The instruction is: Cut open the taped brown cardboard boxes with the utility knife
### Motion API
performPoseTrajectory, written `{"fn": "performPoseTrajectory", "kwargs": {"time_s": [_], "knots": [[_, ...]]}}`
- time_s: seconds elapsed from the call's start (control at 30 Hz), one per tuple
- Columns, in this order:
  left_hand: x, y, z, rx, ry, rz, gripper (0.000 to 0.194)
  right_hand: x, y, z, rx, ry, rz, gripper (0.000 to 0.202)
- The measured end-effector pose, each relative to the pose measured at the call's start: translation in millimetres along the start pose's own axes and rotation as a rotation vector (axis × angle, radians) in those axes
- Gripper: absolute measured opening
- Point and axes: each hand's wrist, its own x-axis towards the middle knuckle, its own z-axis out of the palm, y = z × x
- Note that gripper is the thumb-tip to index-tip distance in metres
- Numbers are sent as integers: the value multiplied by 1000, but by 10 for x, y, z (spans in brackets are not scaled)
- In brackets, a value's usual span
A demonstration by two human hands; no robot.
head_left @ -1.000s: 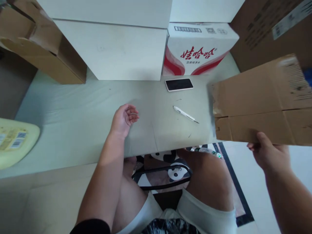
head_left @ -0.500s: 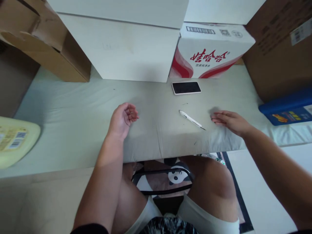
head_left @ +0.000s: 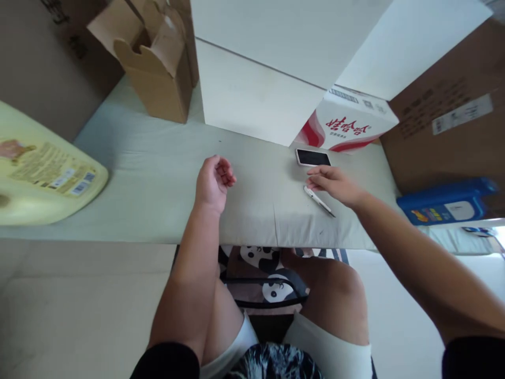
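On the desk (head_left: 256,200), just to the near side of the right hand (head_left: 334,184), whose grip is loose and empty, the pen (head_left: 319,200) slants rightward toward the person, well apart from the empty, half-curled left hand (head_left: 214,184).

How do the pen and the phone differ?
The pen is slim and mostly white; the phone is a wider slab with a dark screen. The pen lies nearer the front edge of the table; the phone lies farther back, close to the red-and-white box. Both lie on the table, near the right hand.
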Motion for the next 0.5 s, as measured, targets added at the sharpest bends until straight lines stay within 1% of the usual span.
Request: {"fn": "performPoseTrajectory", "kwargs": {"time_s": [0.1,0.17,0.23,0.3,0.4,0.43,0.5], "knots": [[9,103,-71,-102,76,12,30,290,-331,487,-70,-68,-65,11],[7,167,-130,-138,111,1,30,490,-548,830,-153,-119,-155,11],[-2,232,-200,-154,121,15,31,693,-778,1193,-266,-174,-318,12],[-11,301,-271,-171,130,46,32,914,-1028,1577,-362,-204,-518,21],[-9,409,-357,-212,175,50,34,1304,-1432,2150,-432,-178,-756,38],[-3,441,-377,-226,194,43,35,1444,-1565,2323,-446,-154,-799,41],[16,492,-402,-246,215,40,38,1715,-1804,2615,-461,-96,-817,40]]}}
